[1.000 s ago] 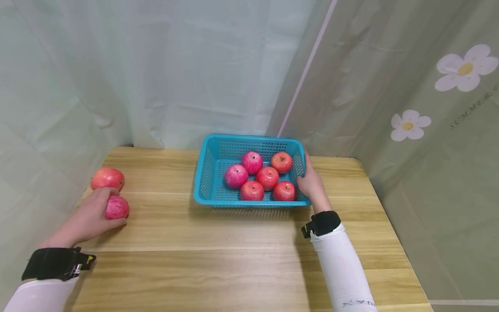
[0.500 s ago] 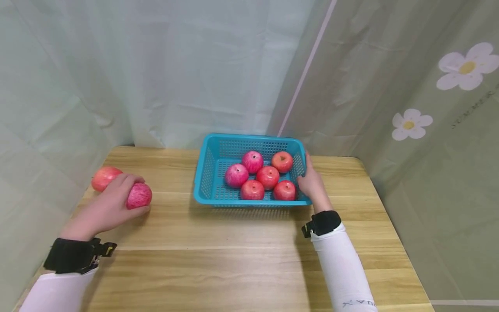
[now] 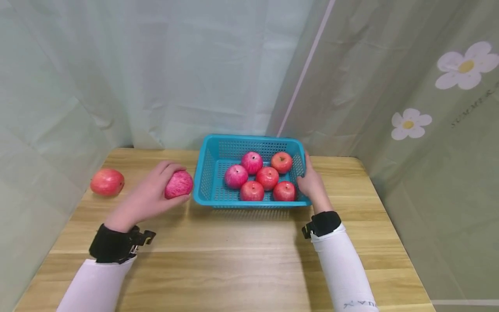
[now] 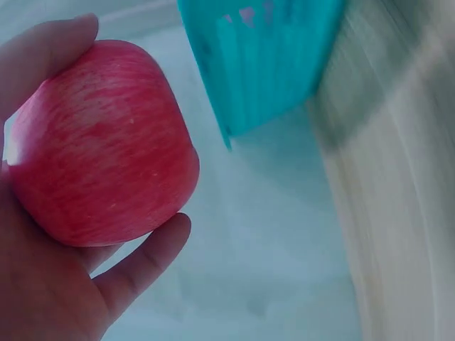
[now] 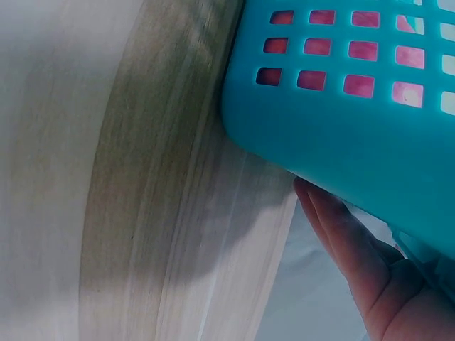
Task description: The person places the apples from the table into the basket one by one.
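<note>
My left hand (image 3: pixel 150 195) grips a streaky pink-red apple (image 3: pixel 179 184), fingers over its top and thumb on the near side. This apple (image 4: pixel 106 145) is held just left of the blue plastic basket (image 3: pixel 197 190); in the left wrist view a gap separates them. With my right hand (image 3: pixel 312 184) I hold the right end of the basket, thumb over the rim. In the right wrist view, the fingers (image 5: pixel 341 234) lie against the basket wall (image 5: pixel 334 142). Several apples (image 3: pixel 267 178) sit inside it, towards the middle and right.
Another red apple (image 3: pixel 107 182) lies alone at the left edge of the wooden table (image 3: pixel 234 251). A pale curtain (image 3: pixel 218 69) hangs behind and at both sides, printed with white flowers (image 3: pixel 411 124) on the right.
My left hand has carried the apple rightwards from beside the other apple at the table's left edge to near the basket. My right hand and the basket stay in place.
</note>
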The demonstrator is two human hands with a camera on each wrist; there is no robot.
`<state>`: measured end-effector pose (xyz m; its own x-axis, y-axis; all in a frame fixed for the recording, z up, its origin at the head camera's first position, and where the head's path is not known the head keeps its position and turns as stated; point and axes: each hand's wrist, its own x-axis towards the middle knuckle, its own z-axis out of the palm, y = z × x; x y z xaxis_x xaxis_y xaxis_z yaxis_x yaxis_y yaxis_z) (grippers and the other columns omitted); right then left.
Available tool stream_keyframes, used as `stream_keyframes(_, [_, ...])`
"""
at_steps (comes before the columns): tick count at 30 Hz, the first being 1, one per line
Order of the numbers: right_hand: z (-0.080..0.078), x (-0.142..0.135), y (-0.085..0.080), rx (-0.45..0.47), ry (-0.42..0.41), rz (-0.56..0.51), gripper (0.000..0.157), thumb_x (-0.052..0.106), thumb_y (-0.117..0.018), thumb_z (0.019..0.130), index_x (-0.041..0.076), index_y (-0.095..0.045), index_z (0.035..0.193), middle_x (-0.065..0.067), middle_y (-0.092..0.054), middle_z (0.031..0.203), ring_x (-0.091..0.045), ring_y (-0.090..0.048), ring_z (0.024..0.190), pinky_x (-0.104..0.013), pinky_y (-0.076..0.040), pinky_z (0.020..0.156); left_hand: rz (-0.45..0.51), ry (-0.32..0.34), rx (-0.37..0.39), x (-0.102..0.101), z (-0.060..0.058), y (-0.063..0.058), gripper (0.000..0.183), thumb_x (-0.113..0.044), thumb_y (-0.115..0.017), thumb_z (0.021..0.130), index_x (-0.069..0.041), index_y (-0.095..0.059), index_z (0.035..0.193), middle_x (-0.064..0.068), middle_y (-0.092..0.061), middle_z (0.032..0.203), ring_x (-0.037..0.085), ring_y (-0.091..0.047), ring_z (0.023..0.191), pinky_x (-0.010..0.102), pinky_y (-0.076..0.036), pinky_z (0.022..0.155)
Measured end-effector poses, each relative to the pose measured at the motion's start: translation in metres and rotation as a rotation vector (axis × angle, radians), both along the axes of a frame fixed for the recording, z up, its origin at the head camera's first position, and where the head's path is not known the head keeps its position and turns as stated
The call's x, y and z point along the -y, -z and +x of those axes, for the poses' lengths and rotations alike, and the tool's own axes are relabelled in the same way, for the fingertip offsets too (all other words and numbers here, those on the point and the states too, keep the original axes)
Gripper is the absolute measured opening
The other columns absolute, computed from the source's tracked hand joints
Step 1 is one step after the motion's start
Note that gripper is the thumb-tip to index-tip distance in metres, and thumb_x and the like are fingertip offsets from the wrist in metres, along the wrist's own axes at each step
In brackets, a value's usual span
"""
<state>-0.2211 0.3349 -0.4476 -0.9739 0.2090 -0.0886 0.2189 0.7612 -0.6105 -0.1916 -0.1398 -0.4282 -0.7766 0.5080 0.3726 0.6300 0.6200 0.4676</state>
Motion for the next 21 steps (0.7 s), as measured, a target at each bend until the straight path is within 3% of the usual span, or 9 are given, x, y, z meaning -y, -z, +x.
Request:
stream_keyframes(10, [-0.001,0.001,0.000,-0.004,0.008,0.011,0.089,0.012,-0.054,0.103,0.024,-0.002,0.174,-0.033,-0.050,0.153,-0.051,-0.062,0.115,-0.059,-0.054,0.090,-0.046,0.128,0.028,-0.064,-0.015,-0.003,0.063,-0.038,-0.086,0.090,-0.016,-0.062,0.144,0.012,-0.050,0.145,0.032,-0.055,0.127,0.052,-0.062,0.088])
stream_keyframes(17, [0.000,0.002,-0.001,-0.006,0.010,0.003,0.088,0.012,-0.055,0.104,0.022,-0.004,0.174,-0.032,-0.048,0.156,-0.051,-0.059,0.124,-0.062,-0.052,0.097,-0.117,0.124,0.081,-0.092,-0.027,0.004,0.065,-0.043,-0.088,0.087,-0.017,-0.063,0.142,0.007,-0.053,0.137,0.026,-0.057,0.120,0.047,-0.063,0.084])
stream_keyframes(21, [0.001,0.002,-0.001,0.000,0.012,0.004,0.088,0.012,-0.055,0.104,0.024,-0.003,0.174,-0.033,-0.049,0.155,-0.050,-0.060,0.122,-0.060,-0.053,0.094,-0.155,0.120,0.091,-0.098,-0.032,0.011,0.065,-0.044,-0.088,0.086,-0.017,-0.064,0.141,0.008,-0.054,0.133,0.025,-0.056,0.118,0.046,-0.063,0.083])
